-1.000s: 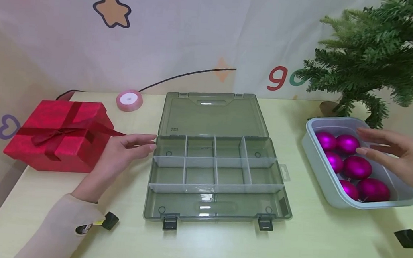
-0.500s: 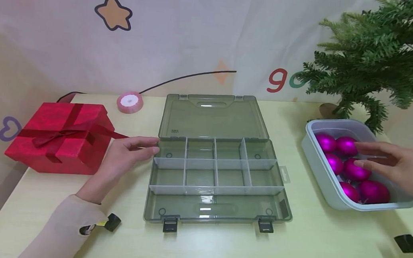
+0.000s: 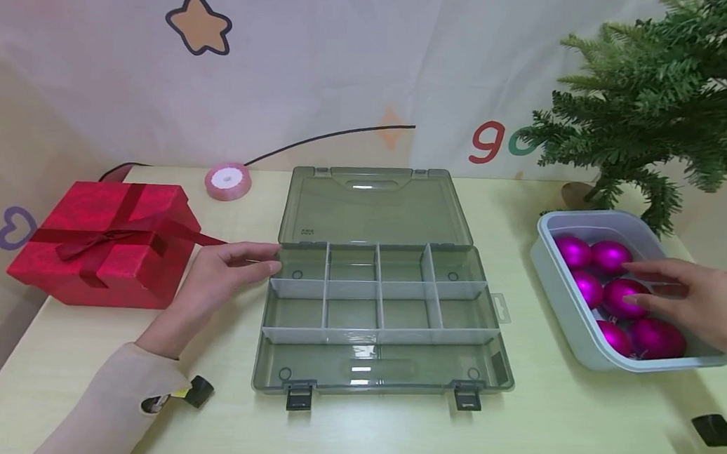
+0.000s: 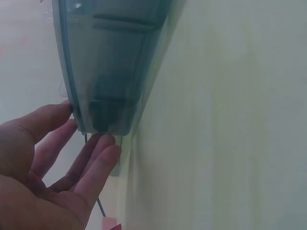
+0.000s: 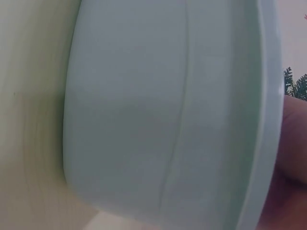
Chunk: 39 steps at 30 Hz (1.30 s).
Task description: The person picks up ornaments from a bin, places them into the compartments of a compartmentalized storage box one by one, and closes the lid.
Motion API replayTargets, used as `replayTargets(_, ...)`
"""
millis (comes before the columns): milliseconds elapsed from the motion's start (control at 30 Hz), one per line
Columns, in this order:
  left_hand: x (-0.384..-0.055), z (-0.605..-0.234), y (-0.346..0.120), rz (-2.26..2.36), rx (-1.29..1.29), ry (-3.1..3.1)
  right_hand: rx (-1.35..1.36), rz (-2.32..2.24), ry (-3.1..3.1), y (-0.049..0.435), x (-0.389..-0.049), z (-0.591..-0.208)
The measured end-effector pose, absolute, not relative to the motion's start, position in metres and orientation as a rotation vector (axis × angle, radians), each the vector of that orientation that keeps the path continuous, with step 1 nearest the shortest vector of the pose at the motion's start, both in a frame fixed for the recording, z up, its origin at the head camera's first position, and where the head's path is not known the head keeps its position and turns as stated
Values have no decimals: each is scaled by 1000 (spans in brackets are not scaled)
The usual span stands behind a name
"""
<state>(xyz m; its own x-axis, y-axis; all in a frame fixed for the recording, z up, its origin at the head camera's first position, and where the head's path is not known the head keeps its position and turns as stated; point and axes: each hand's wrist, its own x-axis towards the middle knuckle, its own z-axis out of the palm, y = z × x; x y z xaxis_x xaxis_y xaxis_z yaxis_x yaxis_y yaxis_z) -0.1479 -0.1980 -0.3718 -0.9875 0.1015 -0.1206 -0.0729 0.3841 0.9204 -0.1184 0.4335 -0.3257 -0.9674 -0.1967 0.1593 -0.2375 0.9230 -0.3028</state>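
A grey-green transparent compartment box (image 3: pixel 352 303) lies unlatched on the table, its lid folded back. My left hand (image 3: pixel 217 273) touches the left side of the box near the hinge, fingers loosely bent. In the left wrist view the thumb is at the rim and the fingertips lie against the end wall. Within a pale grey-blue plastic tub (image 3: pixel 560 307) at the right are several shiny magenta Christmas baubles. My right hand (image 3: pixel 700 300) reaches over the tub's right rim, thumb and fingers around one bauble (image 3: pixel 621 298). The right wrist view mostly shows the tub's outer wall (image 5: pixel 144 115).
A red gift box (image 3: pixel 103 244) with a ribbon bow stands at the left, right beside the left arm. Behind it sits a pink ribbon roll (image 3: pixel 227 181). An artificial Christmas tree (image 3: pixel 657 100) rises behind the tub, its branches hanging over the back corner.
My right hand has lowered into the tub, its thumb and fingers coming around a bauble, which has shifted slightly left. My left hand stays at the side of the compartment box.
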Motion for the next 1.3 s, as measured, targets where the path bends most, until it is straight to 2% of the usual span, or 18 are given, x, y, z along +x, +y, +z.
replayTargets(733,-151,-375,-202,1655,41,2480,449,224,-2978,428,-123,-329)
replayTargets(1300,-151,-376,-202,1676,39,2462,388,363,-2832,402,-121,-293)
